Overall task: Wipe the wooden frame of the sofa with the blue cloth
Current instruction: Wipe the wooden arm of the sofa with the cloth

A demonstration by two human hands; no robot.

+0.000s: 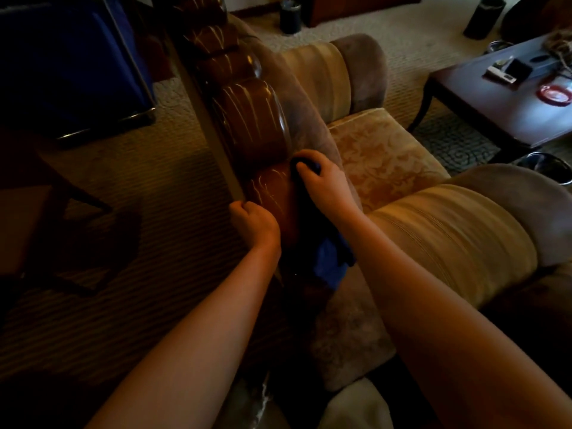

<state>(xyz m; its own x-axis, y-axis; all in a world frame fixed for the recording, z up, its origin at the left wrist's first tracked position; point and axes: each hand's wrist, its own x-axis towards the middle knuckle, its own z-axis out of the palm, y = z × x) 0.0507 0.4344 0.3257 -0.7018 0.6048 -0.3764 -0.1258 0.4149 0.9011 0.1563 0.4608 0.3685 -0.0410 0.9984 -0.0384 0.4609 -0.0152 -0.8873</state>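
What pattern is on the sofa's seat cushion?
A faded tan floral damask pattern covers the seat cushion, seen best in the head view.

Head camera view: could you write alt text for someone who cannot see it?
A person's right hand presses a blue cloth against the carved wooden frame along a sofa's back, while the left hand grips the frame's outer edge. Beyond lie beige seat cushions and a dark coffee table.

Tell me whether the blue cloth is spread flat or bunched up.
Bunched. The right hand grips one end of the blue cloth against the wooden frame; the rest hangs crumpled below the wrist.
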